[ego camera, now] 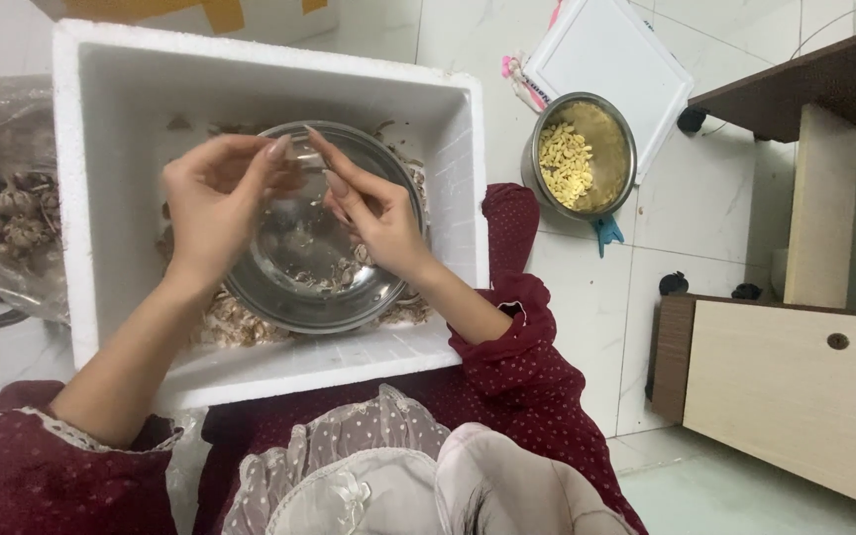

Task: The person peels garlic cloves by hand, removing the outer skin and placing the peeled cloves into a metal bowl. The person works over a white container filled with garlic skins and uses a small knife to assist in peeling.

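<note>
Nearest you, at the bottom of the view: your lap in dark red dotted cloth with a pale frilled garment over it, both sleeves pushed up the forearms.

Next, resting against your lap on the tiled floor: a white foam box, open at the top. Inside it sits a steel bowl, filling the middle and right of the box; dry papery husks lie around the bowl along the box's near wall and in a thin scatter on the bowl's bottom.

Over the bowl, both of your hands. Your left hand comes in from the near left corner of the box, fingers curled, thumb and forefinger pinched together. Your right hand comes in across the box's right wall, likewise pinched at the fingertips. The two pinches meet on one small pale piece held between them above the bowl's far rim; it is too small and blurred to say what it is.

Left of the box, on the floor: a clear plastic bag holding brownish, knobbly bulbs.

Beyond the box's far right corner, on the floor: a second, smaller steel bowl with a heap of pale yellow peeled pieces on its left side. Just behind it lies a white foam lid, tilted.

Far right: wooden furniture, a dark tabletop on a pale leg, and a low pale cabinet.
</note>
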